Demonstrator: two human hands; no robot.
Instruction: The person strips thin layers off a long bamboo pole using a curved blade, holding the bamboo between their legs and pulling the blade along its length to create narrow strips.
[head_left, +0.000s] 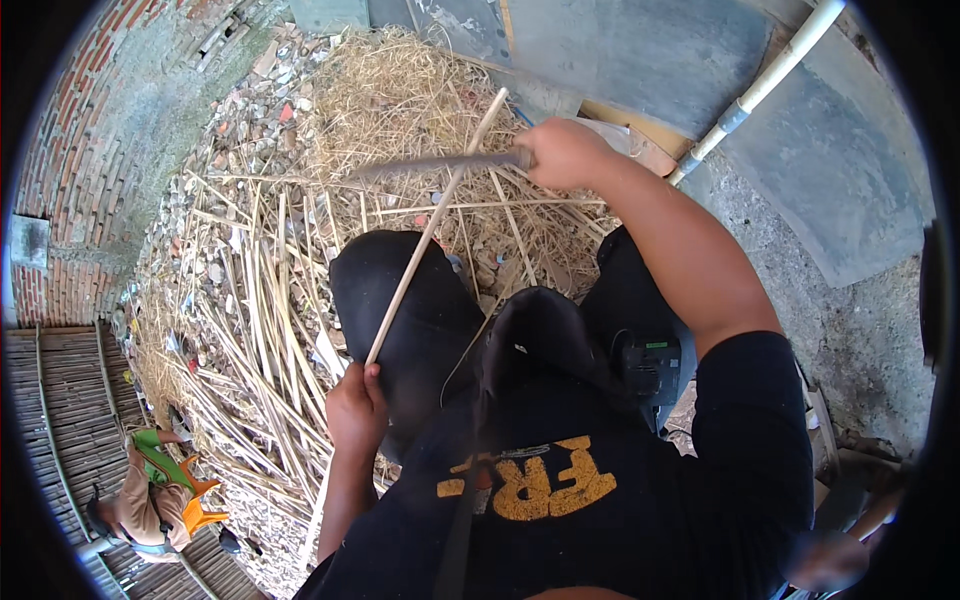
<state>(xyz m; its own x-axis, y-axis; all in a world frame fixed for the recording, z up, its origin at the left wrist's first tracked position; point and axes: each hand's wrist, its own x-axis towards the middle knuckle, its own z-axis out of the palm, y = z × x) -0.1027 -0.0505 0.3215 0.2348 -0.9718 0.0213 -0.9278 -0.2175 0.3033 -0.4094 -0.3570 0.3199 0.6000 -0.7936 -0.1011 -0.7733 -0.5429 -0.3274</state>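
My left hand (357,405) is closed around the lower end of a long pale bamboo strip (416,258), beside my black-clad left knee. The strip slants up and away to the right over that knee. Up ahead, my right hand (562,153) grips the handle of a machete (425,166). Its dark blade points left, slightly blurred, and crosses the strip near the far end. Whether blade and strip touch, I cannot tell.
Many loose strips (275,330) lie in a heap on the left. Thin shavings (390,90) cover rubble ahead. A white pole (765,85) leans at the upper right by grey panels (640,50). Another person (150,500) is at the lower left near an orange chair (200,505).
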